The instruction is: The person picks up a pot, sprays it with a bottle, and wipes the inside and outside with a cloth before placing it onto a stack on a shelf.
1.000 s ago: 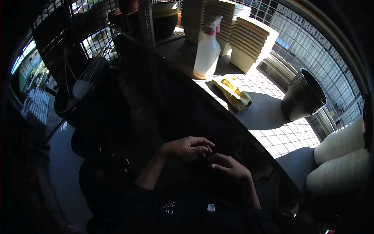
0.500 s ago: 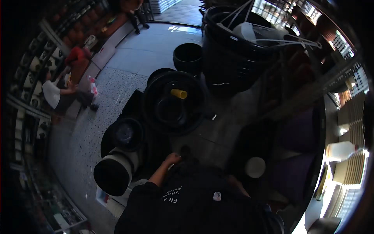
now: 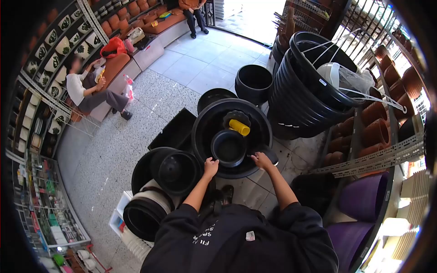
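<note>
Tiled floor [image 3: 198,52], fingers [image 3: 210,161] half-curled at tub [image 3: 261,111]

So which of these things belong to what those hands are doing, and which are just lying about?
Probably in use:
- large round black tub, with the left hand and right hand at its near side
- round black pot and yellow cylinder inside it

Apparently just lying about:
- stacked black tubs
- purple pots
- terracotta pots
</note>
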{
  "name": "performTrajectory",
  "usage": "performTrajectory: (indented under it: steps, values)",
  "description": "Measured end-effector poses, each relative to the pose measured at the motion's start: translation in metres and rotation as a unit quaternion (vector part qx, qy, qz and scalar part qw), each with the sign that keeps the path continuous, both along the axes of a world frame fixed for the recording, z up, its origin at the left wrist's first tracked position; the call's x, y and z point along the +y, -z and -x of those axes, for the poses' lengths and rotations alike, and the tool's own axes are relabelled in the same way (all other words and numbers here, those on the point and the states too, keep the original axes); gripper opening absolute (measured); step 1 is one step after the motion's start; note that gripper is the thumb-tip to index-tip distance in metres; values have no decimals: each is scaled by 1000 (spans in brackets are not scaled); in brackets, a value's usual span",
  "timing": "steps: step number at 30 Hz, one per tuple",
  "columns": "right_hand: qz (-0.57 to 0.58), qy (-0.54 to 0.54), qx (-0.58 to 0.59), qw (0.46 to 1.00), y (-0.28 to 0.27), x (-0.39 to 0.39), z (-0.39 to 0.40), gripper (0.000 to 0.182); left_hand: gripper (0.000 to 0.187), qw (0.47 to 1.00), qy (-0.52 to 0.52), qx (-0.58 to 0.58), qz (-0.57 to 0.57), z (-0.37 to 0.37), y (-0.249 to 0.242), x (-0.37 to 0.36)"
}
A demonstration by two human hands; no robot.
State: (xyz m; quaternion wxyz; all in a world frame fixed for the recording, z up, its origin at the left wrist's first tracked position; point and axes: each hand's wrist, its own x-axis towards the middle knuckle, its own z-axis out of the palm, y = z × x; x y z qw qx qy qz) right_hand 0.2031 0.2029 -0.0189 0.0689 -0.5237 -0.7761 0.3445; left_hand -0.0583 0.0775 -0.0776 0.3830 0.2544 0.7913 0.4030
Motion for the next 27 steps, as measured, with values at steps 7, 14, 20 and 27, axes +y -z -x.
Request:
performTrajectory:
  steps: [7,14,20,27]
  values:
    - [-15,99,-25,995,-10,-13,71,42,57,999,23,37,7,7,3,17]
    - [70,205,-47,975,-27,-4,82,40,70,998,-22,-9,58,-3,0,35]
    - [-15,211,-72,975,-30,-11,88,38,69,985,-74,-129,82,-9,-42,38]
    - [26,200,-36,979,-26,-5,83,35,73,988,-67,0,137,-24,-90,41]
